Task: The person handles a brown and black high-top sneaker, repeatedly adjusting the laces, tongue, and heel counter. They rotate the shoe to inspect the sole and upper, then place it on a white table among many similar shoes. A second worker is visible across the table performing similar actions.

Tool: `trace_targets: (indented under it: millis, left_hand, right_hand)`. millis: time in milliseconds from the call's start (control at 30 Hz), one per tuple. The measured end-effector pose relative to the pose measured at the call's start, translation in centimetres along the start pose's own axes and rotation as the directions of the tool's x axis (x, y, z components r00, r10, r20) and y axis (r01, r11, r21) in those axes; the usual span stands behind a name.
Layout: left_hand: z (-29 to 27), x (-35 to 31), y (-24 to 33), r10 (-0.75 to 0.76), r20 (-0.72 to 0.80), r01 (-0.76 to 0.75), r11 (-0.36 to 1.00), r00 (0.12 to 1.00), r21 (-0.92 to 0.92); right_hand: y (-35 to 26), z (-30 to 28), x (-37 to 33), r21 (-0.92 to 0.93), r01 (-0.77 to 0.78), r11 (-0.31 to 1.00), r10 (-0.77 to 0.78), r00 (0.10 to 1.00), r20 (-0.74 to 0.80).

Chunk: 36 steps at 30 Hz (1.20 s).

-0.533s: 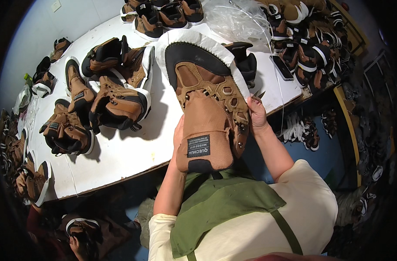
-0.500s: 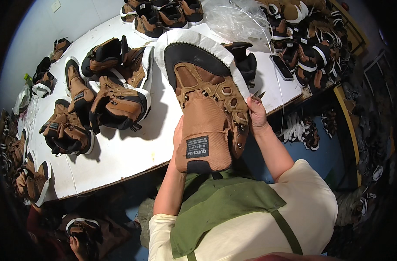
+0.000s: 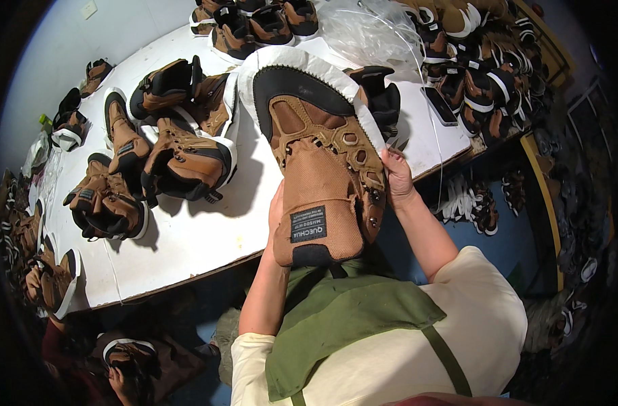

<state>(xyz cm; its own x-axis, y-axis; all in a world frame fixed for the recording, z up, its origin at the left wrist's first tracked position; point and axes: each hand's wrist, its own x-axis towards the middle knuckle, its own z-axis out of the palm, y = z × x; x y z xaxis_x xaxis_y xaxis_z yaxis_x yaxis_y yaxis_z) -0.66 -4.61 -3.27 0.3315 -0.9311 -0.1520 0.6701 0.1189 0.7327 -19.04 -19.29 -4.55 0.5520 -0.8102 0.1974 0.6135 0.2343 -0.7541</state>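
Note:
A brown and black hiking boot upper [image 3: 319, 176] with a white edge around its toe is held up in front of me, toe pointing away and tongue toward me. My left hand [image 3: 276, 211] grips its left side, the fingers mostly hidden behind it. On the right side my right hand [image 3: 398, 177] is closed on the white edge, its thumb in front. Thin pointed metal blades [image 3: 399, 145] stick out by the right fingers; the rest of that tool is hidden. Behind the toe a black and brown boot [image 3: 382, 101] stands on the table.
Several similar boots [image 3: 190, 159] lie on the white table [image 3: 187, 250] to the left, more [image 3: 268, 27] along its far edge. Clear plastic bags [image 3: 366, 30] and a phone [image 3: 439, 106] are at the right. Another person's hand [image 3: 119, 386] holds a shoe at lower left.
The boot upper has tilted very slightly, its tongue end shifting a little. The blades by my right hand have turned a little. Both hands keep their hold.

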Motion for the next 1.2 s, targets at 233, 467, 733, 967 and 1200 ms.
trace_targets:
  millis: [233, 467, 733, 967, 1200]
  left_hand:
    - [-4.0, 1.5, 1.3, 0.45, -0.092, -0.39, 0.844, 0.888, 0.367]
    - [-1.9, -2.3, 7.1, 0.444, 0.087, -0.428, 0.765, 0.892, 0.481]
    - [-1.2, -2.2, 5.9, 0.373, 0.059, -0.319, 0.69, 0.926, 0.65]
    - [-0.4, -1.7, 5.6, 0.443, 0.086, -0.33, 0.512, 0.893, 0.793]
    - [0.2, -1.5, 5.8, 0.463, 0.086, -0.289, 0.389, 0.882, 0.875]
  right_hand:
    - [-0.7, 0.9, -0.7, -0.187, -0.052, 0.981, 0.05, 0.999, -0.018]
    - [-0.9, 1.7, -3.0, -0.414, -0.036, 0.909, 0.033, 0.999, -0.014]
    - [-0.4, 2.5, -3.1, -0.564, 0.054, 0.824, 0.034, 0.989, 0.144]
    - [-0.4, 2.4, -3.0, -0.635, 0.114, 0.764, 0.021, 0.979, 0.202]
    - [-0.5, 2.4, -2.8, -0.647, 0.115, 0.754, 0.037, 0.975, 0.217]
